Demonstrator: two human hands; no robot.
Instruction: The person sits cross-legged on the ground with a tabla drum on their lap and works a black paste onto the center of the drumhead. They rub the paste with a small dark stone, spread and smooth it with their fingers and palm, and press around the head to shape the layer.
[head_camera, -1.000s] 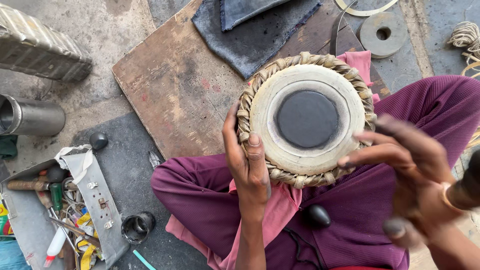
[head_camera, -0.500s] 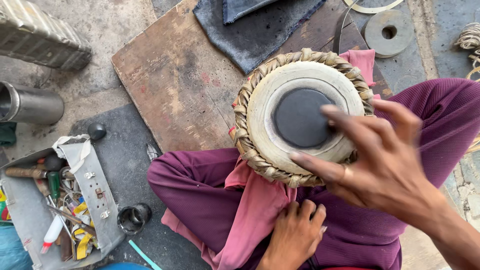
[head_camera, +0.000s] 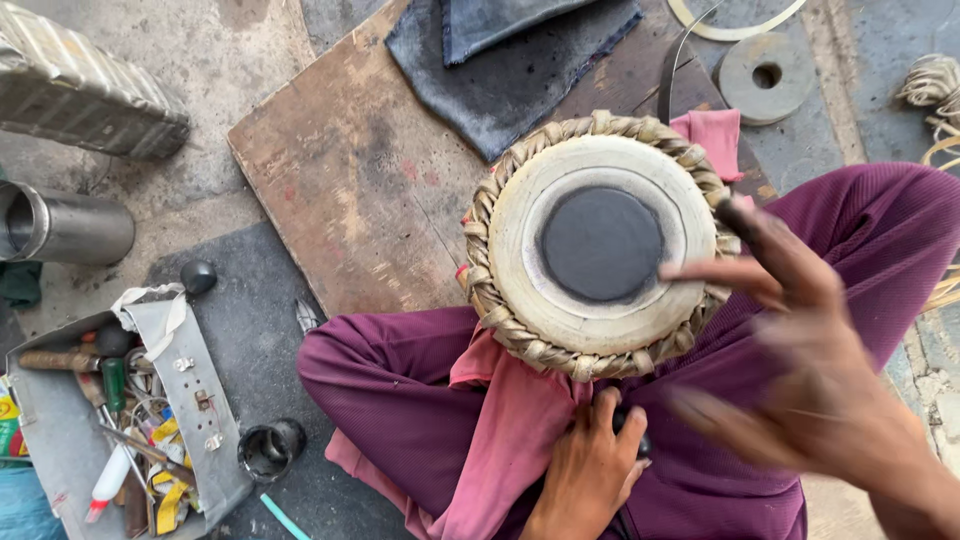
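While the drum (head_camera: 600, 245) is sitting on the person's lap, ringed by braided straps, the right hand (head_camera: 810, 380) is hovering open-fingered over its rim, and the left hand (head_camera: 590, 470) is closing around a small black object (head_camera: 628, 428) below.

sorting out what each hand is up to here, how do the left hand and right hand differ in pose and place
The right hand is raised over the drum, fingers spread and blurred, one fingertip at the edge of the drum's black centre patch. The left hand sits low in the lap below the drum, sharp, fingers curled around a small dark object. Both are bare, above purple trousers.
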